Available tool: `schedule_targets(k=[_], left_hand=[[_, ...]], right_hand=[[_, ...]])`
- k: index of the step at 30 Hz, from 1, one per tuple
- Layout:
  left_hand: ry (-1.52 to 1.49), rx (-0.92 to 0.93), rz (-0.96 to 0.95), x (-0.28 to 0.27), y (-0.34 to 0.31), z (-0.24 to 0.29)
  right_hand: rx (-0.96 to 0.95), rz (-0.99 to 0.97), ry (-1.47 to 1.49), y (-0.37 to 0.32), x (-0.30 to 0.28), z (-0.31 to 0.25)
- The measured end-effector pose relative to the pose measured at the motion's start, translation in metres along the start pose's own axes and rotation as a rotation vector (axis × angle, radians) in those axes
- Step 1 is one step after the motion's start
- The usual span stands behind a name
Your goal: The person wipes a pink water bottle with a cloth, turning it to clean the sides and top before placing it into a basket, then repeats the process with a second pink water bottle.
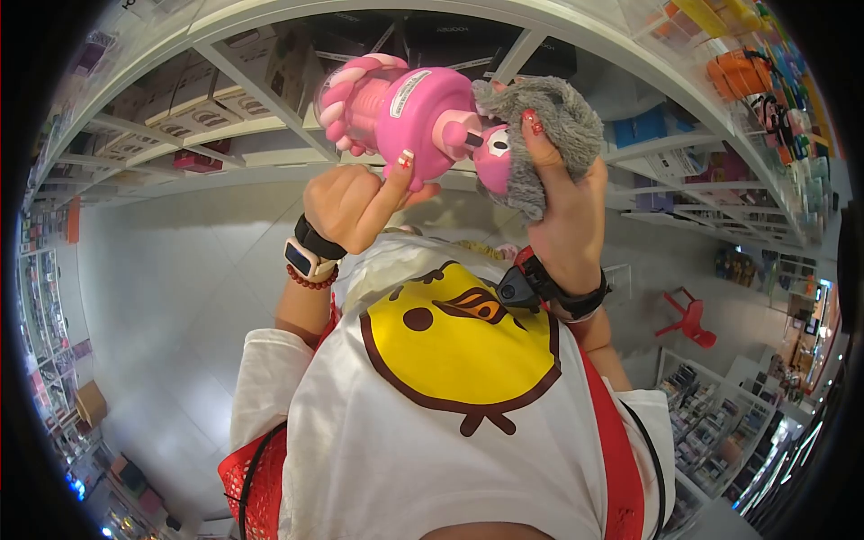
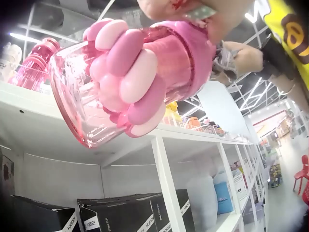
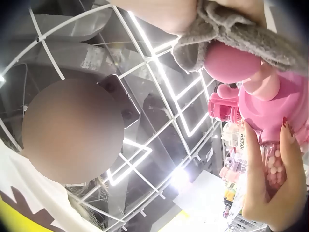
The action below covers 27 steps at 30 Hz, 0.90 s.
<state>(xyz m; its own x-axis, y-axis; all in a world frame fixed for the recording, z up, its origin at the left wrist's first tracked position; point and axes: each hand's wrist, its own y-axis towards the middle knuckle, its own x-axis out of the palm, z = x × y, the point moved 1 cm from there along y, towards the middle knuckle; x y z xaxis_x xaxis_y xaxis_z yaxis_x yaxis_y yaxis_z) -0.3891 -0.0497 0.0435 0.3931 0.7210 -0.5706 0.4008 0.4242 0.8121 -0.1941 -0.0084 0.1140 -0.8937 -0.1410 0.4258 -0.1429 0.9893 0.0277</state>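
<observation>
A pink water bottle (image 1: 418, 112) lies tilted sideways in front of the chest, between both hands. It has a clear lower body with a pink braided trim (image 2: 130, 72) and a rounded lid (image 3: 263, 108) topped by a pink animal head (image 1: 493, 160) with an eye. My left hand (image 1: 360, 202) holds the bottle at the lid's edge, thumb against it. Bunched in my right hand (image 1: 569, 198) is a grey fluffy cloth (image 1: 562, 112), pressed around the animal head, with the thumb on top. The cloth covers part of the head.
White shelving (image 1: 270, 90) runs behind the bottle, with black boxes (image 2: 125, 212) in its lower cubbies. More pink bottles (image 2: 36, 63) stand on the shelf top. A red chair (image 1: 691, 317) is on the floor at right. White wire bars (image 3: 159, 67) show overhead.
</observation>
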Motion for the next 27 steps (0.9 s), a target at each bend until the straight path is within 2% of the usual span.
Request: schedule_targets(k=[6,9,12,15,18,19,22,23,24,26,27], left_hand=[[-0.058,-0.044,0.023,0.005,-0.005,-0.001],[-0.062,-0.058,-0.02,0.0,-0.005,0.001],[-0.077,-0.114,-0.049,0.003,-0.009,0.003],[-0.135,-0.22,-0.021,0.008,-0.008,0.003],[-0.323,-0.389,0.073,0.016,0.009,0.004],[-0.385,-0.456,0.074,0.014,0.013,0.006],[-0.566,-0.656,0.081,0.019,0.02,0.015],[-0.658,-0.82,0.002,0.015,0.024,0.019],[-0.722,-0.845,-0.007,0.017,0.024,0.021],[-0.852,-0.888,-0.025,0.02,0.022,0.022],[-0.901,-0.939,-0.051,0.021,0.022,0.022]], right_hand=[[0.043,0.041,0.11,-0.002,-0.002,0.0],[0.206,-0.001,0.215,-0.002,-0.004,-0.01],[0.327,0.067,0.211,0.004,-0.008,-0.003],[0.351,0.053,0.397,0.011,-0.016,0.003],[-0.059,-0.046,0.196,0.02,-0.012,0.001],[-0.21,0.002,0.094,0.021,-0.011,0.001],[-0.411,-0.083,-0.371,0.027,-0.015,0.003],[-0.5,-0.135,-0.583,0.031,-0.017,0.004],[-0.603,-0.175,-0.772,0.035,-0.019,0.006],[-0.81,-0.401,-1.205,0.046,-0.01,0.001],[-0.771,-0.376,-1.114,0.053,-0.015,0.005]])
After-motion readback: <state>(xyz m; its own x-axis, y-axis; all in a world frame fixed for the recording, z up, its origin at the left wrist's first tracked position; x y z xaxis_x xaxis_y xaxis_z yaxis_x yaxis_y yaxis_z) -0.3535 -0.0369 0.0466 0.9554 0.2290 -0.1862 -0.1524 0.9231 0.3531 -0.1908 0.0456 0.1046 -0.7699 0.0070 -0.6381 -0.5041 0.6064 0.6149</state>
